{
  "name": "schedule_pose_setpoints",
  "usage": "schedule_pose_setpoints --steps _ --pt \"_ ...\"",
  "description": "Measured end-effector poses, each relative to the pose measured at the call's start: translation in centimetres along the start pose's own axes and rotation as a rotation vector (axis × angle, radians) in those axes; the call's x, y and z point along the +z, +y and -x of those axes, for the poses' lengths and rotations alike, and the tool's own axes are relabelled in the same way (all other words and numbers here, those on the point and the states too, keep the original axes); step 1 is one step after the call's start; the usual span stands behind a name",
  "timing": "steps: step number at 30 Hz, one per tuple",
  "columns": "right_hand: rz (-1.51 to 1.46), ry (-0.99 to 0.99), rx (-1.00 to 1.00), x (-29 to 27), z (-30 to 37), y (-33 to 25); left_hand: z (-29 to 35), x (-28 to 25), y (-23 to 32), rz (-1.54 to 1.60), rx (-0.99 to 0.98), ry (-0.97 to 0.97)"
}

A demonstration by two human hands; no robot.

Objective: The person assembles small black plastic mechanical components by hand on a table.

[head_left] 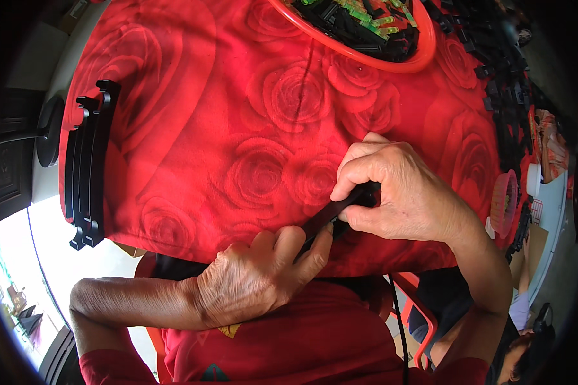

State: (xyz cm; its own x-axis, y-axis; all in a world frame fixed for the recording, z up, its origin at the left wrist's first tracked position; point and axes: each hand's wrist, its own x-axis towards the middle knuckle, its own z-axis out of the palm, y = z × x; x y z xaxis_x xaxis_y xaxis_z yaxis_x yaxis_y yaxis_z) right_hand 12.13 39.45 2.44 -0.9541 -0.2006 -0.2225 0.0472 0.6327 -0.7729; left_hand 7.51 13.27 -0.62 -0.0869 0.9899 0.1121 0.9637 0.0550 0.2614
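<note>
A slim black bar (324, 217) is held between two hands, well toward the body from the red basin (392, 65), which is taken as the landmark. The bar is slanted, with its farther end, the one closer to the basin, gripped at the right hand (398, 192), where thumb and forefinger are brought narrowly together on it and the other fingers are curled. Its nearer end is held by the left hand (253, 276), back turned up and fingers bent over it; that end is mostly hidden by the fingers. Whether a second small piece is also held within the right hand cannot be told. The basin is filled with black pieces (331, 22) and yellow-green tubes (372, 24), and is stood at the far side of the worktop (192, 83), which is covered with a red rose-print cloth. Well to the left of the basin, and nearer the body, several long black strips (91, 167) are laid side by side. To the right of the basin, many black parts (510, 96) are heaped along the edge. A pink basket (504, 196) is placed nearer the body than the basin, also to its right.
</note>
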Motion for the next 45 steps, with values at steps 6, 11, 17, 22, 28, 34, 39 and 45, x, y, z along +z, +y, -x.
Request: schedule_pose_setpoints --steps 6,11,17,22,28,34,39,45 --pt "0.025 -0.025 -0.005 0.0 0.2 0.0 0.4 0.6 -0.2 0.141 -0.013 0.109" --pt "0.099 0.083 -0.14 -0.8 2.5 -1.9 0.7 0.0 -0.2 0.358 -0.041 0.252" --pt "0.211 0.096 -0.157 -1.4 3.5 -5.6 0.6 -2.8 0.5 1.137 -0.385 -0.107" --pt "0.386 0.223 -0.217 -1.4 4.1 -7.5 0.4 -2.7 0.8 1.298 -0.455 -0.135" --pt "0.395 0.521 -0.294 0.5 6.4 -9.7 0.9 -2.2 1.4 1.222 -0.435 0.061" --pt "0.664 0.622 -0.222 3.6 7.1 -9.1 0.2 -0.8 1.9 1.181 -0.478 0.176" --pt "0.513 0.695 -0.164 4.5 6.7 -8.5 -0.3 -1.8 1.4 1.173 -0.504 0.191" --pt "0.568 0.597 -0.132 5.0 6.5 -8.0 -0.5 -0.8 1.9 1.127 -0.464 0.293"
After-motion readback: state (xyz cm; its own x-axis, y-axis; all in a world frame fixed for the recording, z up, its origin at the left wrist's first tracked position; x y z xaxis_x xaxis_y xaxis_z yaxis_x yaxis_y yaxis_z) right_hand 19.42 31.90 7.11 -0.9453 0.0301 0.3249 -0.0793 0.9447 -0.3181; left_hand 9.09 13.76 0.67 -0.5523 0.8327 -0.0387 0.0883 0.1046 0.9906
